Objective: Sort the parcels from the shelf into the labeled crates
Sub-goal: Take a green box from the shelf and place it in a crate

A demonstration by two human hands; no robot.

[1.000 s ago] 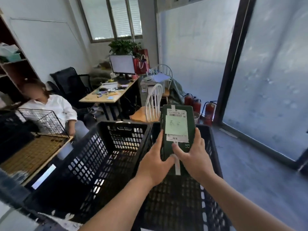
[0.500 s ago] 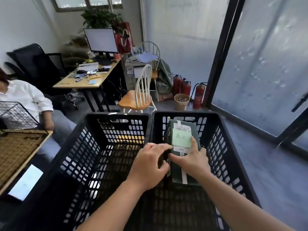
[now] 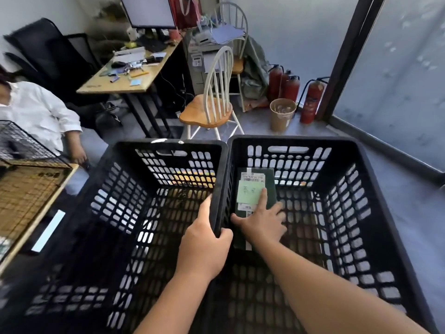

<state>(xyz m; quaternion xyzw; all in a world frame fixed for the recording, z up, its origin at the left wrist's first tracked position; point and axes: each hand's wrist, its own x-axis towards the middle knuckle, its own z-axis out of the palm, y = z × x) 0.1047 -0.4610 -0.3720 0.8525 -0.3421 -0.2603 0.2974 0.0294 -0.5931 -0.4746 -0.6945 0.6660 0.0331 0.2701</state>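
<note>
2 black crates stand side by side, the left crate point(image 3: 134, 213) touching the right crate point(image 3: 337, 213). the green parcel point(image 3: 269, 186) with a pale label is inside the right crate, near its left wall, leaning toward the far side. the right hand point(image 3: 262, 225) rests on the parcel with fingers stretched, its grip open, the index finger lying on the label. the left hand point(image 3: 204, 247) has its grip closed around the rim between the 2 crates, thumb on the right side.

Open-topped left crate point(image 3: 115, 179) and right crate point(image 3: 361, 179), shared middle walls under left hand point(image 3: 204, 247), parcel point(image 3: 271, 186) inside right
</note>
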